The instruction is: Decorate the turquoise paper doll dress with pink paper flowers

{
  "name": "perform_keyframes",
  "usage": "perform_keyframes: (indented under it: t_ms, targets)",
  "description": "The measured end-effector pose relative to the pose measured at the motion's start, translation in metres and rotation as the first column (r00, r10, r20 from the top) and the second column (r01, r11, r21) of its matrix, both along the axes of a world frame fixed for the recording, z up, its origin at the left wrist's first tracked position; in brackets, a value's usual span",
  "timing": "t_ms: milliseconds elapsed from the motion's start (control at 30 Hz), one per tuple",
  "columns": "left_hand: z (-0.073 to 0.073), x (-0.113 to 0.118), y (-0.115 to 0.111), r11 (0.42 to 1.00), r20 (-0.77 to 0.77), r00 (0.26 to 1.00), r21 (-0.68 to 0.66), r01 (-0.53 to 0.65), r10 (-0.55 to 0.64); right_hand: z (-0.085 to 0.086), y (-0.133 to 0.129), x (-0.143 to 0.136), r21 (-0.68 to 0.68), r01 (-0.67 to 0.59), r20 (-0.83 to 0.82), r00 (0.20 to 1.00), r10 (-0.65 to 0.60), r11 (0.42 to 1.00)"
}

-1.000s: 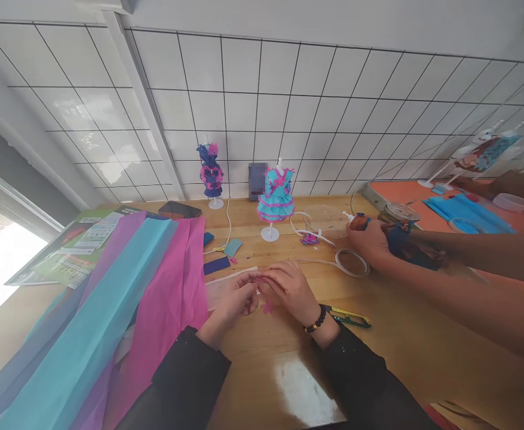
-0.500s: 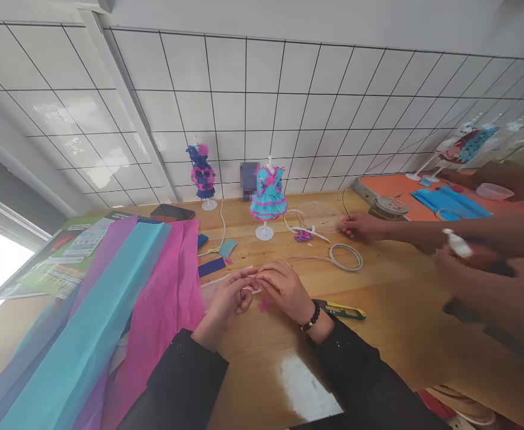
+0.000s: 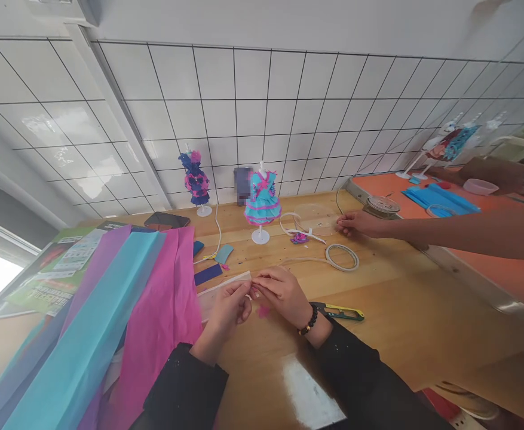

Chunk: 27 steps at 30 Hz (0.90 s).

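Observation:
My left hand (image 3: 231,307) and my right hand (image 3: 285,294) meet over the table, fingertips pinched together on a small pink paper piece (image 3: 254,291). Most of that piece is hidden by my fingers. On the wood just below them lies another pink paper scrap (image 3: 264,311). Behind my left hand a whitish flat strip (image 3: 217,291) rests on the table. Beyond stands a small dress form in a turquoise and pink ruffled dress (image 3: 262,200), on a white stand. Right of my right wrist are green-and-yellow scissors (image 3: 345,312).
Pink (image 3: 163,298), turquoise (image 3: 86,322) and purple paper sheets cover the left side. A tape roll (image 3: 342,257) lies right of centre. A second dress form (image 3: 196,182) stands near the tiled wall. Another person's hand (image 3: 355,224) reaches in from the right.
My hands stay together on the pink piece with slight finger movement. The other person's nearer arm, with a white-tipped object in its hand, has left the right side. The view has shifted a little.

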<state>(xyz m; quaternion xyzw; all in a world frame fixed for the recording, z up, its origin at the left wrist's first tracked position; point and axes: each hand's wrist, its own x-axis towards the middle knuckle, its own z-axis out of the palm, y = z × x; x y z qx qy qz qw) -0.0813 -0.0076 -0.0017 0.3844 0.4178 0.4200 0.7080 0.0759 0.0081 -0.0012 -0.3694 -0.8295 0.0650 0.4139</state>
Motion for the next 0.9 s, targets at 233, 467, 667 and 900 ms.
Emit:
perform_keyframes:
  t_ms: [233, 467, 667, 900]
  targets:
    - [-0.0017, 0.0016, 0.0007, 0.999, -0.011, 0.999, 0.006, -0.032, 0.032, 0.0012, -0.0002, 0.0011, 0.037, 0.036, 0.063, 0.997, -0.039, 0.999]
    - [0.0012, 0.0004, 0.0002, 0.997, -0.028, 0.996, 0.0, -0.08, 0.08, 0.0039, -0.0016, -0.0009, 0.06, 0.036, 0.14, 0.989, -0.044, 0.998]
    - [0.0044, -0.0022, 0.0016, 0.991, -0.02, 0.991, 0.002, -0.133, 0.133, 0.0018, -0.0007, 0.0001, 0.073, 0.027, 0.158, 0.987, -0.038, 0.997]
    - [0.0044, -0.0064, 0.003, 0.988, 0.015, 0.988, 0.026, -0.154, 0.154, 0.0004, -0.0011, 0.002, -0.025, 0.091, 0.099, 0.991, -0.088, 0.996]
